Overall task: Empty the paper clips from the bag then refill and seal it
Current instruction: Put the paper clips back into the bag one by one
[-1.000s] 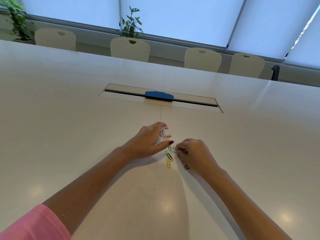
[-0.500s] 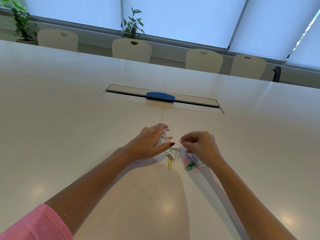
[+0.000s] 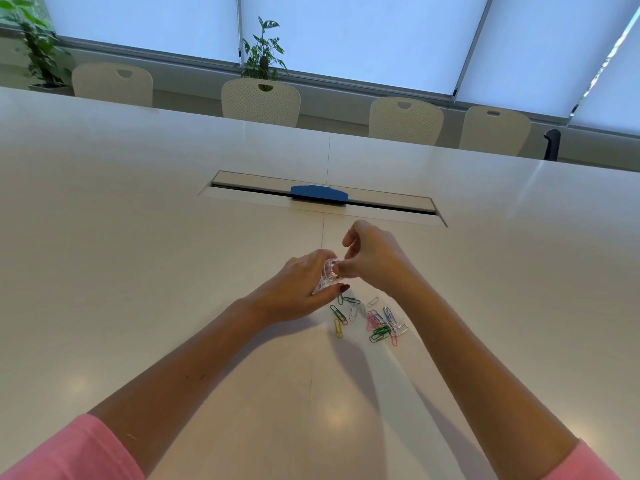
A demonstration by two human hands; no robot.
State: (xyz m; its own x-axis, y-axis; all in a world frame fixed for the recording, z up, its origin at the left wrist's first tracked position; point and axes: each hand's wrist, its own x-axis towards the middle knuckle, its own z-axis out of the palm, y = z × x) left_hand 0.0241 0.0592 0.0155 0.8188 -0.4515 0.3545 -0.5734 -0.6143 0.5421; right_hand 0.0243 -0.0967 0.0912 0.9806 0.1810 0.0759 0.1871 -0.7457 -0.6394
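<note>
no brand, label or readable writing anywhere. left hand (image 3: pixel 300 289) curled around a small clear bag (image 3: pixel 327 276), clamped on it just above the worktop (image 3: pixel 138 237). right hand (image 3: pixel 372 261) now up at the bag's mouth, fingertips (image 3: pixel 341 270) pinched together there, touching the plastic; cannot tell for sure whether a clip sits between them. half a second ago, apart from the bag, pinching above the loose clips; a second ago, down flat on the pile. now lifted clear of it, so the scattered paper clips (image 3: pixel 372 318) lie fully uncovered just below the hands: green, yellow, pink, blue, white. a yellow clip faintly visible inside the bag. left hand and bag unmoved across all three moments. pink sleeves (image 3: pixel 69 452) at the lower corners.
</note>
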